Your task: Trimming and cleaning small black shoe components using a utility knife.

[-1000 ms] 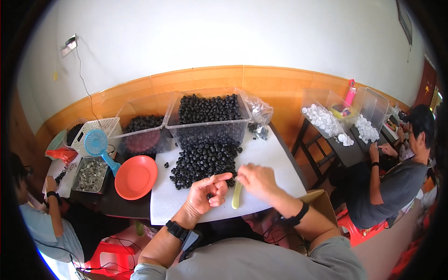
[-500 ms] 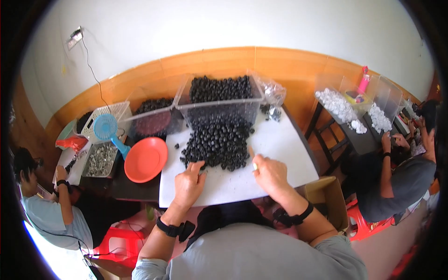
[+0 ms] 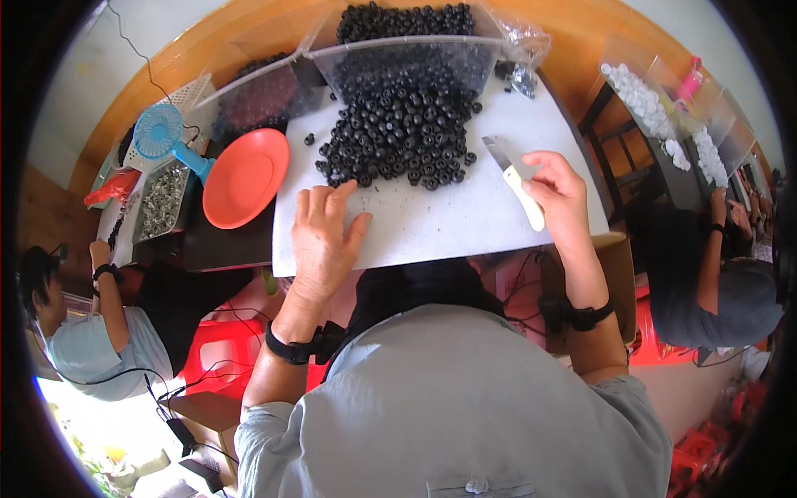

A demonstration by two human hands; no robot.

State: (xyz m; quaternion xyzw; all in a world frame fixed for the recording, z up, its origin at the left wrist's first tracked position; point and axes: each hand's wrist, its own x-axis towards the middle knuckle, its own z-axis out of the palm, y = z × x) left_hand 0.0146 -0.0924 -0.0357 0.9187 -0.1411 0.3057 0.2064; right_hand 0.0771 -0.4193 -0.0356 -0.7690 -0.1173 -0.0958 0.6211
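Observation:
A heap of black round beads [image 3: 398, 137] with holes spreads over the white tabletop [image 3: 415, 228]. My left hand [image 3: 320, 232] rests at the heap's near left edge, palm down, with fingers apart and the index fingertip beside the nearest beads. Right of the heap, a small knife [image 3: 522, 197] with a pale handle lies slantwise, its blade pointing away and left. My right hand [image 3: 556, 195] is at the handle's right side, fingers loosely spread and not wrapped around it. The thumb seems to touch the handle's edge.
Behind the heap stands a clear plastic bin [image 3: 407, 50] of black beads. To the left are an orange-red basin [image 3: 246, 178], a blue handheld fan [image 3: 162, 133] and a tray of silvery pieces [image 3: 164, 199]. A plastic bag [image 3: 523, 50] sits back right. Co-workers sit on both sides.
The view has tipped downward. My right hand has moved right, away from the heap, and its grip on the knife has loosened. The left hand's fingers have spread from a closer curl.

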